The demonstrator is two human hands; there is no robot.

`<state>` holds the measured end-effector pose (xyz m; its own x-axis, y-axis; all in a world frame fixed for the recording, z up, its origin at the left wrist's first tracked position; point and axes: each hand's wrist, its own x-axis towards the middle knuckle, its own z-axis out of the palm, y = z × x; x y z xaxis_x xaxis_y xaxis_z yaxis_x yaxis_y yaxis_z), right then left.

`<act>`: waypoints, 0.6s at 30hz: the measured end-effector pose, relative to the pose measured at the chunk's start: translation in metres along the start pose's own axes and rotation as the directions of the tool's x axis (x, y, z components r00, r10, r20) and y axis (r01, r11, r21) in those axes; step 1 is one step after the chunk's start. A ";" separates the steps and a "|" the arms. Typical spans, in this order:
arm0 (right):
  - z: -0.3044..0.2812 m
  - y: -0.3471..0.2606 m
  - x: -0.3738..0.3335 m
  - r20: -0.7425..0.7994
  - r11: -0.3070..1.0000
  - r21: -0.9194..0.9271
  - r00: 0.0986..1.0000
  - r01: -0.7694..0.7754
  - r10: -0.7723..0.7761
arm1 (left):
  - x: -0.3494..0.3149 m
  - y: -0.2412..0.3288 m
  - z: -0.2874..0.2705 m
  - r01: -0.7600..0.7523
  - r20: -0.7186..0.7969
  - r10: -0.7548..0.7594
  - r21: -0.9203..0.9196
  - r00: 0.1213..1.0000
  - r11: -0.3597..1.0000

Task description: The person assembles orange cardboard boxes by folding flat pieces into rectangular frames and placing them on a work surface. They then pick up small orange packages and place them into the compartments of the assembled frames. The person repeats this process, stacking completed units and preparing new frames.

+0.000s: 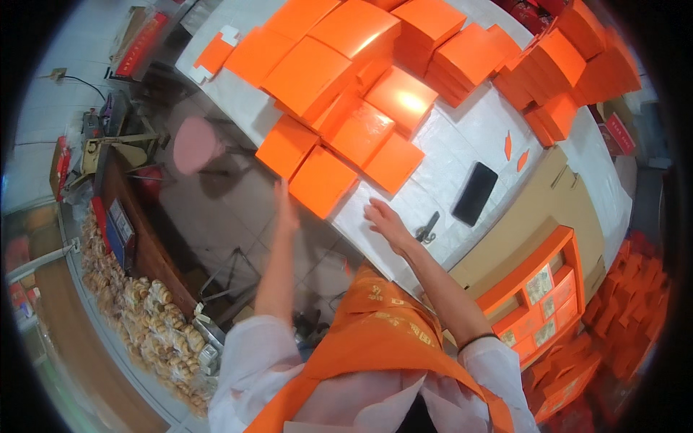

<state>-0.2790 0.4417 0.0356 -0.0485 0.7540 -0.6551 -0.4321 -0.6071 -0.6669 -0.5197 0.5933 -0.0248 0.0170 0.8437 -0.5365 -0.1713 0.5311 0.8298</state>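
Stacks of glossy orange boxes point(323, 182) cover much of the white-covered table point(451, 148) in front of me. My left hand point(286, 208) is slightly blurred at the table's near left edge, beside the nearest box. Its fingers stretch forward and nothing shows in them. Just right of that box, my right hand point(388, 225) hovers over the table edge, fingers apart and holding nothing. Close by on its right are dark-handled scissors point(427, 227), and beyond them a black phone point(475, 193) lies flat.
Flattened brown cardboard point(538, 216) lies at the table's right. An orange carton with window openings point(538, 296) stands beside my right arm. More orange packages point(624, 303) are piled at far right. A pink stool point(196, 146) and bagged baked snacks point(155, 325) are on the left.
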 end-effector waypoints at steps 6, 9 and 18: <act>0.047 -0.013 0.052 -0.185 0.991 0.125 0.981 -0.044 0.067 | -0.070 -0.017 0.036 -0.059 0.136 0.025 0.252 0.990 0.966; 0.050 -0.010 0.047 -0.134 0.982 0.187 0.991 -0.006 0.031 | -0.109 -0.032 0.029 0.000 0.176 -0.072 0.379 0.982 0.925; 0.054 0.012 0.055 -0.185 0.988 0.135 0.981 0.078 -0.052 | -0.040 0.025 0.013 -0.178 0.199 0.108 0.377 0.974 0.909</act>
<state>-0.3355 0.4894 0.0113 0.1417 0.7254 -0.6736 -0.5521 -0.5069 -0.6620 -0.5118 0.5735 0.0192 0.1944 0.8944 -0.4027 0.2131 0.3622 0.9074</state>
